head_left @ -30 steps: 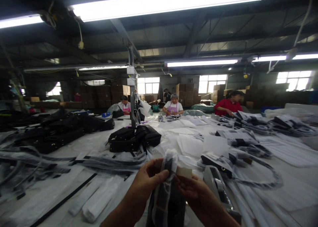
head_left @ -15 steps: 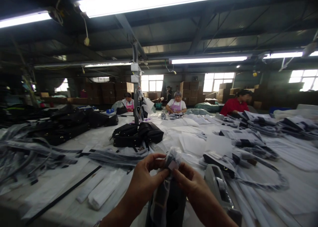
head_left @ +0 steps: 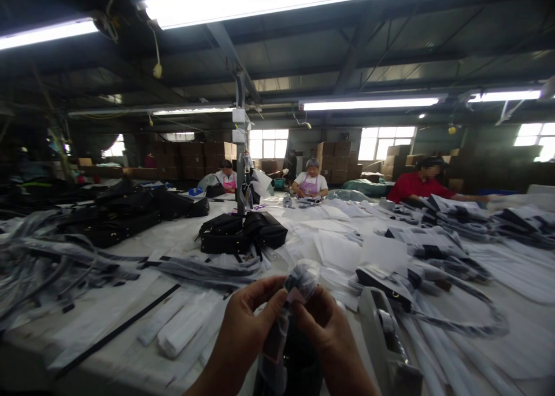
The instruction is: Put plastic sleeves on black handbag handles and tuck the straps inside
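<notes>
**Both hands on the wrapped strap, pale piece against its top end**

Wrapped strap (head_left: 307, 277) is at bottom centre, up in front of the worker at the near side of the desk (head_left: 32, 332). Its lower part runs down beside a dark item (head_left: 299, 361); too dim to tell what that is.

Left hand (head_left: 247, 318): fingers pinching the strap near its top, thumb by the small pale piece (head_left: 296, 295). Right hand (head_left: 323, 324): fingers closed on the same end from the other side, thumb at the piece's lower edge. Can't see how much of that grip is wrapper and how much is piece.

Step, my read: seating the piece around the plastic-covered end. Next move calls for the left grip holding steady and the right fingers keeping the piece flat, without bunching the film. Tape dispenser (head_left: 385, 332) stands just right of the hands, neither touching it.

Vs 1.0 s ago: piece stuck out rightward in the right fingers; now it lies against the strap between both thumbs. Right hand has closed in on the left.
</notes>
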A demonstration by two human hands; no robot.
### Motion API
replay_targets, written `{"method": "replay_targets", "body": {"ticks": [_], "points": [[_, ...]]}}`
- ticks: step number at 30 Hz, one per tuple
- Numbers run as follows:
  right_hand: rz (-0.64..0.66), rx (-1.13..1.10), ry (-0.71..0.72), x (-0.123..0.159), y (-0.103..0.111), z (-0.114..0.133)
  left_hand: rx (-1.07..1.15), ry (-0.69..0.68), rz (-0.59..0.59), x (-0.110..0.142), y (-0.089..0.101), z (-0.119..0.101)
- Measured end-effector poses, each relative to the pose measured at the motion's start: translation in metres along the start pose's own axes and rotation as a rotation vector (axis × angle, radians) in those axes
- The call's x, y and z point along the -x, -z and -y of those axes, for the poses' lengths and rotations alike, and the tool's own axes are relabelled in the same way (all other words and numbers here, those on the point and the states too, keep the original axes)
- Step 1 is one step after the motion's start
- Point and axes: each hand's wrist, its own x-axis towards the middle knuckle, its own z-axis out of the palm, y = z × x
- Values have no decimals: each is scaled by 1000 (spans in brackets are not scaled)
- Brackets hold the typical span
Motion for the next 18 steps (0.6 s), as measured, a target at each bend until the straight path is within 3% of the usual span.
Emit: {"method": "replay_targets", "body": {"ticks": [11, 18], "points": [[5, 13, -65, 2, -1, 1, -174, -78, 4, 0, 2, -2], [-157, -96, -15, 4, -17, -10, -232, -179, -69, 0, 1, 12]]}}
